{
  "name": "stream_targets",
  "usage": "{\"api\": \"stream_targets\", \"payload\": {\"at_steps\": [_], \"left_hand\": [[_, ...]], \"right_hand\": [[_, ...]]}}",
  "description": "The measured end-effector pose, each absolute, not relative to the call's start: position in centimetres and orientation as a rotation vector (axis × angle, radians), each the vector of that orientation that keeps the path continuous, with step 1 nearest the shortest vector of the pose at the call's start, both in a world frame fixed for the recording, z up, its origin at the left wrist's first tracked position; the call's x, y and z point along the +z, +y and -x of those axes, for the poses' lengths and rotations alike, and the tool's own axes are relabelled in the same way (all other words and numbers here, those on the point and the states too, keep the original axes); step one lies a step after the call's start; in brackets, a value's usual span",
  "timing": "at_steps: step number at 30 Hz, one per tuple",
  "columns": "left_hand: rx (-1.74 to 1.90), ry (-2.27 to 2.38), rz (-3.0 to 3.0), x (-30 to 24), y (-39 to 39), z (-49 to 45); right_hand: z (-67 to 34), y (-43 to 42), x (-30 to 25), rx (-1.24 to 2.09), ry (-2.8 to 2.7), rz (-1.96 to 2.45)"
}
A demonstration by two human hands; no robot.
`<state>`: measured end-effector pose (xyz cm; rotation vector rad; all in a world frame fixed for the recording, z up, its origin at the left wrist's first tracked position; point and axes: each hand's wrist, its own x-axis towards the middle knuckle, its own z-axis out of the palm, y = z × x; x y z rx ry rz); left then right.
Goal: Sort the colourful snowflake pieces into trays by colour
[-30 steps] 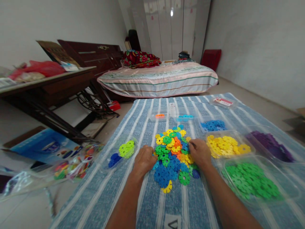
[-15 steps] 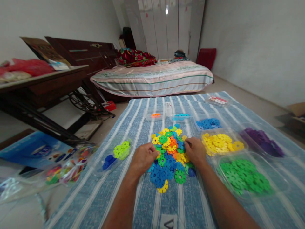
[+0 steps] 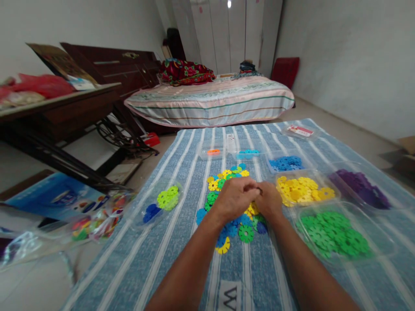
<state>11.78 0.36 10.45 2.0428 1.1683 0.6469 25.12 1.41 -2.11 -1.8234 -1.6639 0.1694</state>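
Both hands [image 3: 236,197] [image 3: 269,201] together over discs [image 3: 232,229]

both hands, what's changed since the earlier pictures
The left hand moved rightward over the mixed pile, close to the right hand, which stayed by the pile's right side. Whether either hand holds a piece is hidden. The tub of green pieces stayed put.

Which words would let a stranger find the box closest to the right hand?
On the blue-and-white striped cloth, look just right of the right hand. A clear plastic box stands there. Its yellow pieces set it apart from its neighbours, which hold blue pieces, purple pieces and green pieces.
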Motion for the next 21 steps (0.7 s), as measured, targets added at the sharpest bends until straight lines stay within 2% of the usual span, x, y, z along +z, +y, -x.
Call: {"api": "stream_targets", "payload": {"at_steps": [7, 14, 21], "left_hand": [[0.168, 1.399, -2.117, 8.6, -5.0, -4.2], [0.262, 1.595, -2.188, 6.0, -8.2, -2.5], [0.335, 1.629, -2.149, 5.6, -8.5, -2.0]], "right_hand": [[-25.4, 1.5, -2.5, 0.165, -1.662, 1.751], [-25.4, 1.3, -2.7, 0.139, -1.662, 1.752], [-25.4, 1.2, -2.5, 0.134, -1.669, 1.766]]}}
